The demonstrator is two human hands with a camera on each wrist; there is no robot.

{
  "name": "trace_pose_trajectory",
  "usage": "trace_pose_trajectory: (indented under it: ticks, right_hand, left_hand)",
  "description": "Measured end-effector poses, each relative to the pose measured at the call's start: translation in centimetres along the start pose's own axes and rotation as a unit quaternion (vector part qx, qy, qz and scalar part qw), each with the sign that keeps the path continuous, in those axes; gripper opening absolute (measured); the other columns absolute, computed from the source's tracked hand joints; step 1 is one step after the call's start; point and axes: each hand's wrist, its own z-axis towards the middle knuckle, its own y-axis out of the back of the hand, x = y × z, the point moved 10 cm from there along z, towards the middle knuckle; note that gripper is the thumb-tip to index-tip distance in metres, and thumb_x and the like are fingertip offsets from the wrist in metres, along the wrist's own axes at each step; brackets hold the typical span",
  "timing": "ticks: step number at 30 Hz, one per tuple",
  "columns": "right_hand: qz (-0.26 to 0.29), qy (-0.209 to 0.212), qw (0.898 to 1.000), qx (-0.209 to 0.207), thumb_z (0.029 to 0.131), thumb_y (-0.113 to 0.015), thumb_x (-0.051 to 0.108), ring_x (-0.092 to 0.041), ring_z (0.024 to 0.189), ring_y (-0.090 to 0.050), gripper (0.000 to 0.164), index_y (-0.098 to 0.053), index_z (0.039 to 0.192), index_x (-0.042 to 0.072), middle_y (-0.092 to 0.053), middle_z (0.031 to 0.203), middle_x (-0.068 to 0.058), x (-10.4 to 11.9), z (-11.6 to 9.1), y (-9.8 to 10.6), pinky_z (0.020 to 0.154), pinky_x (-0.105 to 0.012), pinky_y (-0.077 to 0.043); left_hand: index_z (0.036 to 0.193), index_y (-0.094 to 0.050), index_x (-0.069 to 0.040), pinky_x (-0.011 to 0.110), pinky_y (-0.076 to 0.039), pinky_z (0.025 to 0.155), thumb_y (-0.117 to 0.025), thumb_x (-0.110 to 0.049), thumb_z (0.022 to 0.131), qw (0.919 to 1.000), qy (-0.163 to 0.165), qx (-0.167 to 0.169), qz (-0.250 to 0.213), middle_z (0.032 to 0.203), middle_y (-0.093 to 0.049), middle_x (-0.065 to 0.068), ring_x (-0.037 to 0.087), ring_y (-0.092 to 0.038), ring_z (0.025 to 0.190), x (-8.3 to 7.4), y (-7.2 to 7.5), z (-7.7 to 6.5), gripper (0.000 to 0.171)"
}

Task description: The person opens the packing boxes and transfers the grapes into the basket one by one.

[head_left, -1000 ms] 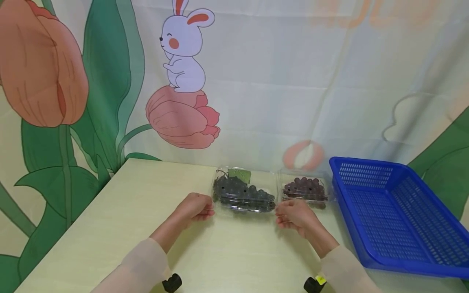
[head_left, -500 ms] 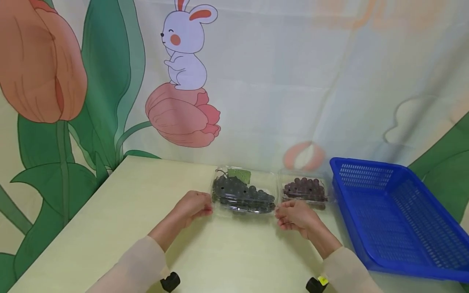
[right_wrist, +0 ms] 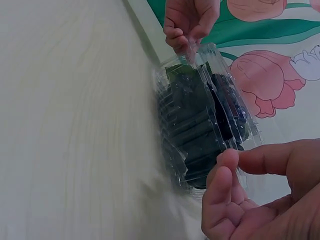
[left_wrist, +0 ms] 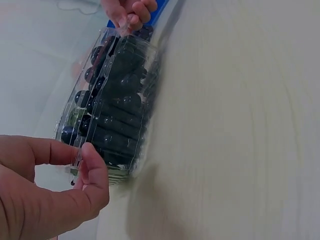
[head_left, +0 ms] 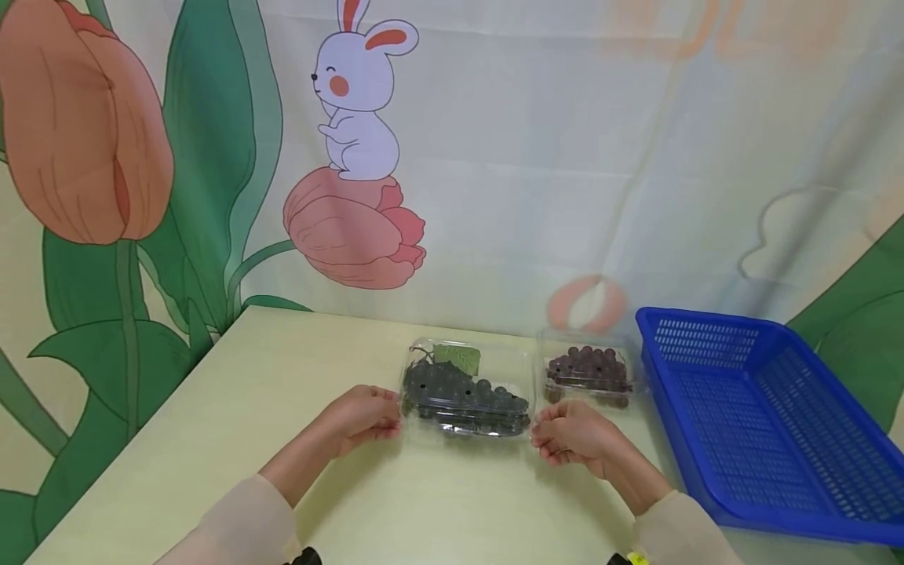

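Observation:
A clear plastic clamshell box of dark grapes [head_left: 466,396], with a green leaf-like piece inside, is between my two hands in the head view. My left hand [head_left: 363,420] pinches the rim at its left end between thumb and forefinger. At the right end, my right hand [head_left: 575,435] pinches the rim the same way. Both wrist views show the pinched edge, the left hand [left_wrist: 55,190] at one end and the right hand [right_wrist: 260,195] at the other. Whether the box's underside touches the table cannot be told.
Behind and to the right sits a smaller clear box of reddish grapes [head_left: 588,373]. A blue plastic basket [head_left: 695,463] with perforated walls stands at the table's right. The pale table [head_left: 212,439] meets a printed cloth backdrop [head_left: 508,157] at the back.
Both hands have brought the box of dark grapes a little nearer to me, opening a gap from the backdrop. The smaller box and the basket have stayed in place.

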Motion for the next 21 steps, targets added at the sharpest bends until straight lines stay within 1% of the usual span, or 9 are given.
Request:
trace_pose_trajectory:
  ticks: [5, 13, 16, 21]
  right_hand:
    - [-0.007, -0.012, 1.0, 0.015, 0.099, -0.063, 0.005, -0.014, 0.064, -0.061, 0.014, -0.057, 0.109, -0.002, -0.067, 0.084, -0.01, -0.4, -0.8, -0.6, 0.06, -0.026, -0.053]
    - [-0.014, -0.018, 0.999, 0.043, 0.098, -0.065, 0.007, -0.014, 0.065, -0.061, 0.016, -0.055, 0.108, 0.0, -0.067, 0.085, -0.011, -1.0, -2.0, -1.2, 0.06, -0.026, -0.052]
    - [-0.014, -0.019, 0.998, 0.05, 0.098, -0.065, 0.008, -0.014, 0.066, -0.062, 0.018, -0.054, 0.109, -0.001, -0.067, 0.085, -0.011, -1.1, -2.3, -1.2, 0.06, -0.026, -0.052]
    - [-0.009, -0.016, 0.998, 0.058, 0.097, -0.066, 0.008, -0.015, 0.066, -0.062, 0.023, -0.052, 0.113, -0.002, -0.066, 0.085, -0.011, -1.2, -2.6, -1.5, 0.06, -0.026, -0.053]
  left_hand:
    - [0.133, -0.044, 0.015, 0.028, -0.057, 0.074, -0.055, 0.005, 0.097, 0.9997, -0.002, 0.02, 0.015, 0.1, -0.061, 0.022, 0.022, -0.061, 0.082, 0.4, 0.1, -1.0, 0.039]
    - [0.133, -0.042, 0.016, 0.026, -0.053, 0.07, -0.055, 0.005, 0.094, 0.9979, -0.01, 0.059, 0.022, 0.092, -0.063, 0.019, 0.019, -0.061, 0.077, 0.8, -0.4, -2.5, 0.042]
    - [0.132, -0.043, 0.016, 0.026, -0.053, 0.07, -0.056, 0.005, 0.093, 0.998, -0.01, 0.06, 0.017, 0.09, -0.064, 0.018, 0.019, -0.062, 0.077, 0.9, -0.5, -2.8, 0.042]
    - [0.13, -0.043, 0.014, 0.027, -0.053, 0.07, -0.056, 0.006, 0.093, 0.9986, -0.007, 0.052, 0.011, 0.089, -0.064, 0.018, 0.02, -0.062, 0.077, 1.2, -0.4, -3.1, 0.04]
